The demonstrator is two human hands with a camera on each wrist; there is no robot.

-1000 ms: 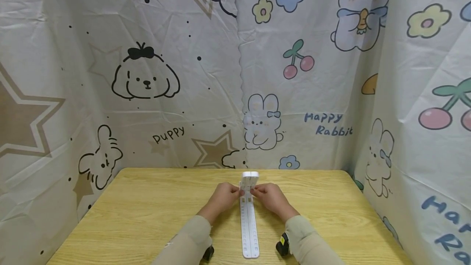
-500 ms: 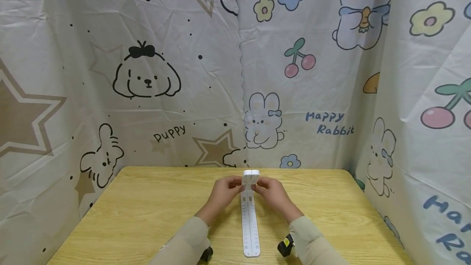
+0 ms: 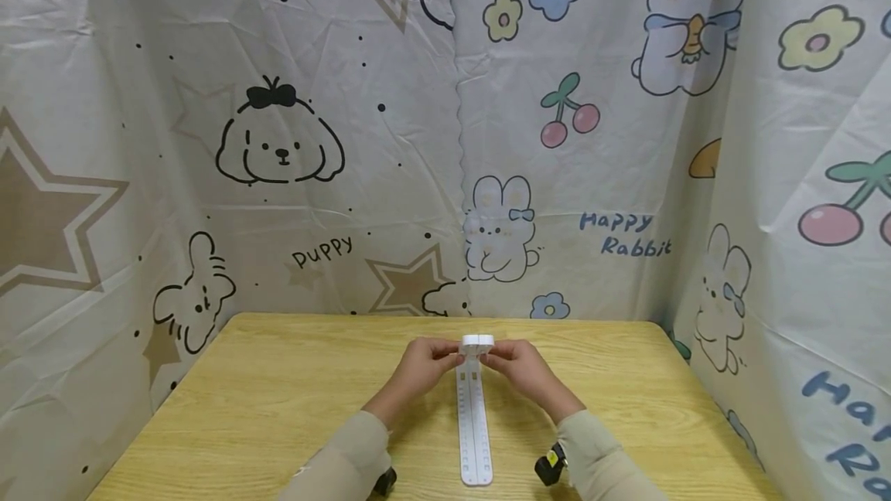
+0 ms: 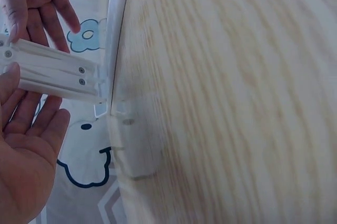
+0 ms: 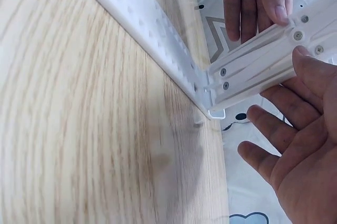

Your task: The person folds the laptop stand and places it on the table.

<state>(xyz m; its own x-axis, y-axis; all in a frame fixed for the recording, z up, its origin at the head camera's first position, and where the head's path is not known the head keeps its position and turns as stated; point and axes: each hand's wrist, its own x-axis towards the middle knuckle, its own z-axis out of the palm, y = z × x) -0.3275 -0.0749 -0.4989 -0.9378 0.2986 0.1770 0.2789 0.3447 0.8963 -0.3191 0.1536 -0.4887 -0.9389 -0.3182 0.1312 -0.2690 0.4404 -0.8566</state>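
Observation:
A white folding stand (image 3: 475, 431) lies lengthwise on the table, its two long notched halves side by side. At its far end a raised arm (image 3: 476, 343) stands up from the hinge; small screws dot that arm in both wrist views. My left hand (image 3: 423, 366) pinches the arm's left edge, thumb on the near face and fingers behind. From the other side my right hand (image 3: 520, 368) pinches the right edge in the same way. In the right wrist view, a thin white loop (image 5: 217, 114) sits by the hinge.
The wooden table (image 3: 299, 393) runs back to a patterned curtain (image 3: 390, 138), which also hangs along the left and right. The stand's hinged end is near the table's far edge. Black wrist cameras (image 3: 550, 465) sit under both sleeves.
The raised arm has tipped, its top end now lower and looking nearer to me. Both hands have kept hold of it, and my forearms have moved slightly apart. The base has hardly moved.

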